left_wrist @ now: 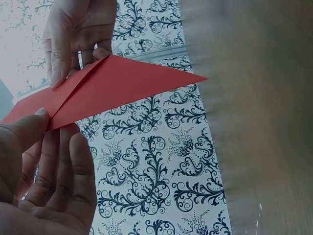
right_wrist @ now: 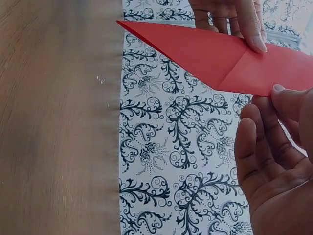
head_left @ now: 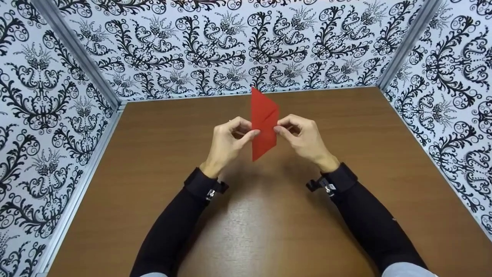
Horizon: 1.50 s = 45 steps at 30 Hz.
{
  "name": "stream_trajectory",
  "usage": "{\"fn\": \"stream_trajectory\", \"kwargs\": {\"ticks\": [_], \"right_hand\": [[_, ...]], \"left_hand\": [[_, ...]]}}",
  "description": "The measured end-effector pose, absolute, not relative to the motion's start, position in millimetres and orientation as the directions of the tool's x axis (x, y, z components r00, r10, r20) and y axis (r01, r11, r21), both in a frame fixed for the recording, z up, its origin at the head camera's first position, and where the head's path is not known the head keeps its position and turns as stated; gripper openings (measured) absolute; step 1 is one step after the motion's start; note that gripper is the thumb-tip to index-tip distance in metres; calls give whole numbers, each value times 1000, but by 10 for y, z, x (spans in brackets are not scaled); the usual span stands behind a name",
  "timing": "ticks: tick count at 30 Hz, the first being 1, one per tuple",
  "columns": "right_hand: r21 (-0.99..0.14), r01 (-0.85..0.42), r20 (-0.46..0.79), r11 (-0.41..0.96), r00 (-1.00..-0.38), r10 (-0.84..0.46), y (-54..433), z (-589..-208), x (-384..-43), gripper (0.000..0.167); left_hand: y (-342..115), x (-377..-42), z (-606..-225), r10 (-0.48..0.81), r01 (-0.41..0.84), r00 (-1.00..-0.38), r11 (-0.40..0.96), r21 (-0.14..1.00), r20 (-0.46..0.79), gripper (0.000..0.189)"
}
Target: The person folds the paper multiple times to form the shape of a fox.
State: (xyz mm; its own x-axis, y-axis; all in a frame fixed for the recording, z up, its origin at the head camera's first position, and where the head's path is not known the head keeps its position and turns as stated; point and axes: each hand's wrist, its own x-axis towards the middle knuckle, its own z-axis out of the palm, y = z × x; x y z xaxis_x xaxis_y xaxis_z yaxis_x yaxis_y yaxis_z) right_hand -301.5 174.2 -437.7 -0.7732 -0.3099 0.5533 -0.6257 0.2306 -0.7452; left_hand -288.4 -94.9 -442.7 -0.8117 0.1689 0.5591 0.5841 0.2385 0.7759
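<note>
A folded sheet of red paper [head_left: 264, 111] is held up above the table between both hands, its long side running away from the body. My left hand [head_left: 230, 140] pinches its left edge between thumb and fingers. On the opposite edge, my right hand [head_left: 303, 136] pinches it the same way. A diagonal fold line crosses the red paper [left_wrist: 112, 88] in the left wrist view, and one end tapers to a sharp point. The right wrist view shows layered edges at the pointed end of the paper [right_wrist: 190, 51].
Below lies a brown wooden table [head_left: 153, 154]. Patterned black-and-white panels [head_left: 215, 42] stand behind and at both sides, joined by grey metal posts [head_left: 77, 50]. Dark bands with small cameras [head_left: 211, 188] sit on both wrists.
</note>
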Motion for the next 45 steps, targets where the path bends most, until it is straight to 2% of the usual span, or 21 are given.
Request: {"fn": "stream_trajectory", "kwargs": {"ticks": [10, 15, 23, 32, 45], "right_hand": [[-739, -634, 549, 228, -763, -341, 1743, -4362, -2984, 11], [-753, -627, 547, 200, -766, -338, 1743, -4351, -2980, 7], [-700, -691, 625, 181, -715, -312, 1724, -4326, -2991, 4], [-763, -632, 586, 138, -766, -264, 1772, -4307, -2962, 5], [-743, -660, 624, 109, -743, -243, 1785, -4296, -2965, 10]], "left_hand": [[-937, -2834, -4397, 179, 572, -820, 259, 778, 543, 13], [-921, -2822, -4401, 228, 572, -819, 267, 776, 526, 12], [-918, -2814, -4400, 277, 551, -828, 246, 797, 487, 11], [-901, -2793, -4414, 299, 549, -832, 329, 768, 467, 11], [-893, -2782, -4383, 302, 538, -840, 355, 765, 450, 9]]}}
